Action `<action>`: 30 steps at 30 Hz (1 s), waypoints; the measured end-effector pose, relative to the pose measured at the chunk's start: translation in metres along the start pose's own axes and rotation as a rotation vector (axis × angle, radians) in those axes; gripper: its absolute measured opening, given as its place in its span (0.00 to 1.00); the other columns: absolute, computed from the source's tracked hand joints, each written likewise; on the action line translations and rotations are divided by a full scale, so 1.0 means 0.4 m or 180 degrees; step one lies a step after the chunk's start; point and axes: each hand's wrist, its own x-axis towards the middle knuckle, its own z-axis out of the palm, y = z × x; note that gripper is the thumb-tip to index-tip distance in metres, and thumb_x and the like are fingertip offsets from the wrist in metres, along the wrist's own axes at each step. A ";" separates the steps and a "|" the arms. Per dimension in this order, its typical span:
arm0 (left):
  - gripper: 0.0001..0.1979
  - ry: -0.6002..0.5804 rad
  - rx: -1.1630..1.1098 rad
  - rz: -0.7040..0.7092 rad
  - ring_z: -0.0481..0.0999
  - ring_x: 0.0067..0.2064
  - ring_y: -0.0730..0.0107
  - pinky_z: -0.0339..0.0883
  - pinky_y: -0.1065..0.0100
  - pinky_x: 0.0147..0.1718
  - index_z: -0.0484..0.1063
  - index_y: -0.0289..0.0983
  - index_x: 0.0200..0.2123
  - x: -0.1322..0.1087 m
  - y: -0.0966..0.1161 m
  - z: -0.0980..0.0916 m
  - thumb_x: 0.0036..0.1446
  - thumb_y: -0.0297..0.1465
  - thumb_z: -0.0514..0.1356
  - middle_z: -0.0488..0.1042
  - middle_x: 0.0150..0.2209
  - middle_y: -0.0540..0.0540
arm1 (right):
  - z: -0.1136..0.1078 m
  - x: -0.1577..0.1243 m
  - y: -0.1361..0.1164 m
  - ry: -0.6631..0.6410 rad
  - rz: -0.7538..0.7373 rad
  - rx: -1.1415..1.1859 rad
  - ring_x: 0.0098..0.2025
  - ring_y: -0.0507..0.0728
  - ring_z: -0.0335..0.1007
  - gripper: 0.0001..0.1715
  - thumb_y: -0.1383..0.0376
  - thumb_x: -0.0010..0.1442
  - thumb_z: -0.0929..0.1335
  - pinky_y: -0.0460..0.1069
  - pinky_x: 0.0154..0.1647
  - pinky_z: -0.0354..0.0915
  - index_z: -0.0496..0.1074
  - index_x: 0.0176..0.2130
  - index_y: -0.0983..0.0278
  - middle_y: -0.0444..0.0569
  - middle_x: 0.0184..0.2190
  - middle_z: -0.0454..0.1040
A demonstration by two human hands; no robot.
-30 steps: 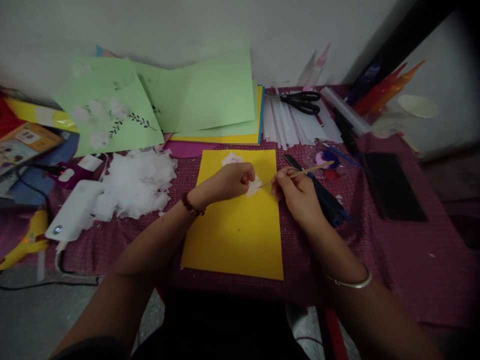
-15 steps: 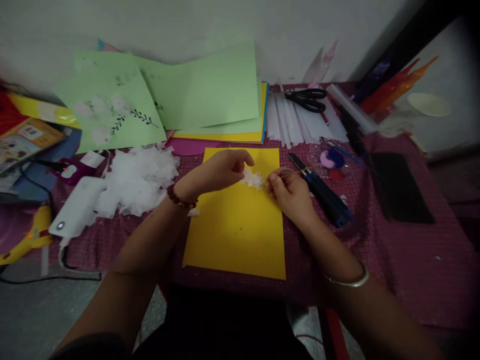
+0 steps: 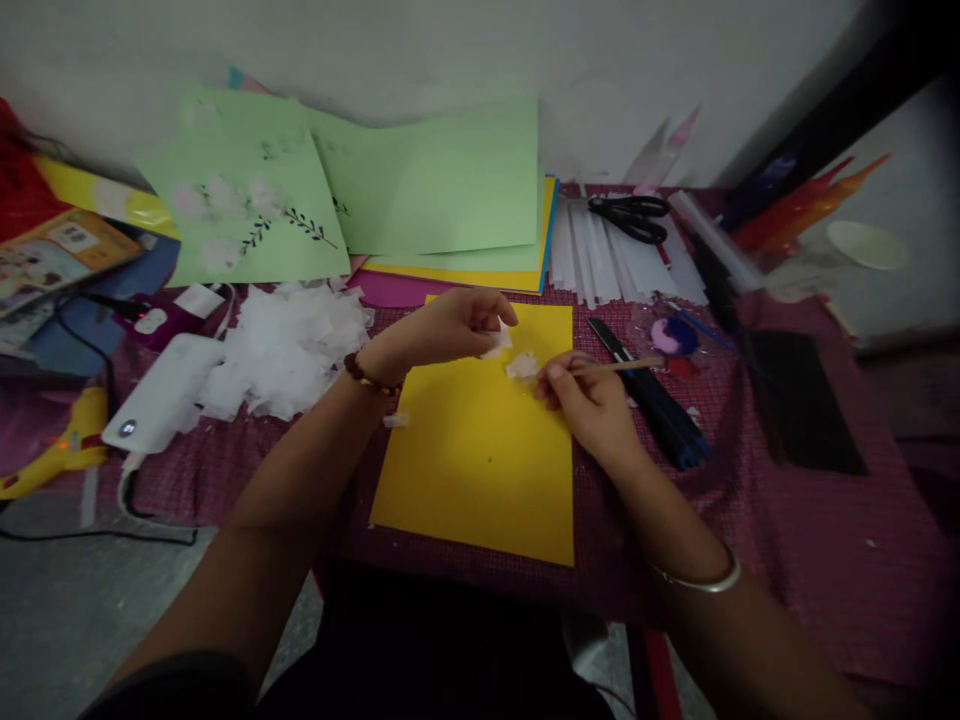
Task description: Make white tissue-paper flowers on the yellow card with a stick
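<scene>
My left hand [image 3: 454, 325] hangs over the upper part of a yellow sheet [image 3: 480, 470], its fingers curled in a pinch on a small white paper piece [image 3: 496, 342]. From the right, my right hand [image 3: 596, 410] is closed around a thin wooden stick [image 3: 622, 365], which points out to the right. A crumpled white paper tuft [image 3: 523, 366] sits at the fingertips of that hand, over the yellow sheet; whether it is fixed to the stick I cannot tell. A small white scrap [image 3: 396, 420] lies at the sheet's left edge.
White paper squares [image 3: 289, 345] are heaped at left beside a white power bank [image 3: 165, 395] and a yellow glue gun [image 3: 71, 445]. Green card [image 3: 450, 180] leans at the back. Black scissors [image 3: 634, 215] rest on white strips; a utility knife [image 3: 652, 405] lies right of the sheet.
My hands have moved slightly apart, so the two white paper bits now show separately. The stick has turned to lie more level. The whole view has shifted a little.
</scene>
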 end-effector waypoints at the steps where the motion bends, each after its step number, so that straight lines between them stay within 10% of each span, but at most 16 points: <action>1: 0.11 0.0010 0.0022 -0.0017 0.61 0.22 0.83 0.53 0.77 0.21 0.68 0.34 0.36 0.000 -0.004 -0.005 0.47 0.19 0.59 0.62 0.21 0.56 | 0.005 -0.001 0.000 -0.0123 -0.0132 -0.0153 0.25 0.50 0.65 0.17 0.59 0.63 0.64 0.47 0.27 0.62 0.68 0.24 0.62 0.45 0.26 0.69; 10: 0.07 -0.0238 0.0026 -0.0552 0.72 0.25 0.78 0.63 0.76 0.26 0.75 0.31 0.32 0.010 -0.062 -0.026 0.46 0.24 0.62 0.76 0.24 0.50 | 0.005 -0.001 0.017 0.0229 -0.0136 -0.0477 0.28 0.52 0.67 0.14 0.58 0.64 0.63 0.48 0.31 0.65 0.68 0.29 0.62 0.46 0.28 0.70; 20: 0.06 -0.0818 -0.0551 0.0103 0.73 0.30 0.78 0.66 0.76 0.31 0.74 0.31 0.31 0.015 -0.037 0.032 0.47 0.27 0.65 0.76 0.28 0.48 | -0.004 0.015 0.019 0.0220 0.0251 -0.0142 0.23 0.51 0.66 0.15 0.58 0.63 0.63 0.47 0.24 0.63 0.69 0.28 0.62 0.46 0.27 0.71; 30: 0.13 -0.0564 0.0712 -0.0158 0.69 0.26 0.80 0.58 0.77 0.25 0.73 0.32 0.39 0.019 -0.080 0.018 0.48 0.23 0.59 0.73 0.25 0.52 | -0.004 0.014 0.015 0.0209 0.0258 -0.0086 0.23 0.49 0.66 0.15 0.58 0.63 0.63 0.46 0.24 0.63 0.69 0.28 0.62 0.45 0.28 0.72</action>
